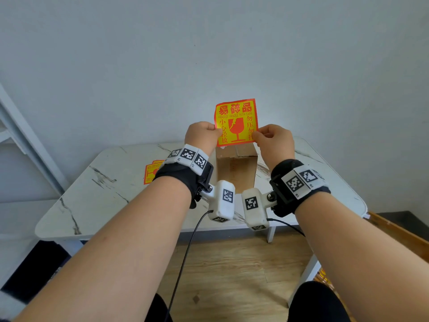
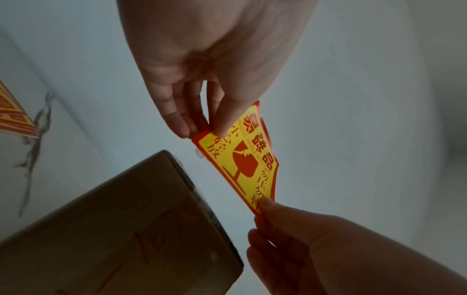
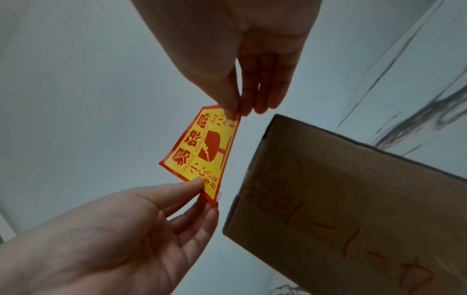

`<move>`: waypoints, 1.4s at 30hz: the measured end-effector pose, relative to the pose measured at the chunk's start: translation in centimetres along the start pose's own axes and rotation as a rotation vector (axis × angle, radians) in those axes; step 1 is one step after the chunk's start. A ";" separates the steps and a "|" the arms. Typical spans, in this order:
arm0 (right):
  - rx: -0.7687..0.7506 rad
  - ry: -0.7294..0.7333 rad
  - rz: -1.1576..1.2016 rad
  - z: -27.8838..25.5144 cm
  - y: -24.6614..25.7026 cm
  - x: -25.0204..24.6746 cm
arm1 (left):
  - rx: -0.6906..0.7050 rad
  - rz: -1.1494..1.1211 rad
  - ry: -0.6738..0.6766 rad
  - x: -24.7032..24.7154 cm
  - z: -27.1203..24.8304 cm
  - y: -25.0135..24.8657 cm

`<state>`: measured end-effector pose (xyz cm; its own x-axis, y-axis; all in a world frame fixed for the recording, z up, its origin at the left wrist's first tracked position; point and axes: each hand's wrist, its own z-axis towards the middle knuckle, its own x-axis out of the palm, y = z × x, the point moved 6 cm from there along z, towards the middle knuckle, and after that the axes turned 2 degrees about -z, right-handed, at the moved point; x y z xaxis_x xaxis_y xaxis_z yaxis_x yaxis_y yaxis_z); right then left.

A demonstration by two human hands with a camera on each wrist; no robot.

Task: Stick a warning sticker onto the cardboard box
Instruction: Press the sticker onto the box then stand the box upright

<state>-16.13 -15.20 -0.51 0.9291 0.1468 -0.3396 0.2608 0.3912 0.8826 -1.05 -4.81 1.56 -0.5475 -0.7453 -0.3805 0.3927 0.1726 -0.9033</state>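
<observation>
The warning sticker [image 1: 236, 123] hangs upright in the air above the cardboard box [image 1: 236, 171], apart from it; the left hand [image 1: 202, 135] pinches its left edge, the right hand [image 1: 274, 141] its right; both hands and wrists hide much of the box on the table [image 1: 109, 182]; spare stickers [image 1: 152, 173] lie partly hidden behind the left wrist.

The head view looks forward and down from above both forearms. Each wrist view looks up close along its palm; both share the sticker [image 2: 242, 159] at centre frame and the cardboard box [image 3: 341, 209].
</observation>
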 end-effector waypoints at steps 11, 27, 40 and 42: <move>0.072 0.032 0.068 1.6 0.3 0.0 | -0.053 -0.005 0.009 0.7 2.1 -0.1; 0.067 0.124 -0.120 2.1 -0.7 1.8 | -0.219 -0.122 0.016 0.8 3.7 3.4; 0.039 0.138 -0.230 2.5 -1.1 1.9 | -0.276 -0.142 0.122 2.0 3.3 3.6; 0.038 0.141 -0.233 2.5 -1.0 1.9 | -0.274 -0.137 0.118 1.9 3.3 3.6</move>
<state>-13.97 -17.64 -1.24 0.7980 0.1825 -0.5744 0.4753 0.3954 0.7860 1.75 -7.72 -1.77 -0.6693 -0.6968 -0.2577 0.1052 0.2545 -0.9613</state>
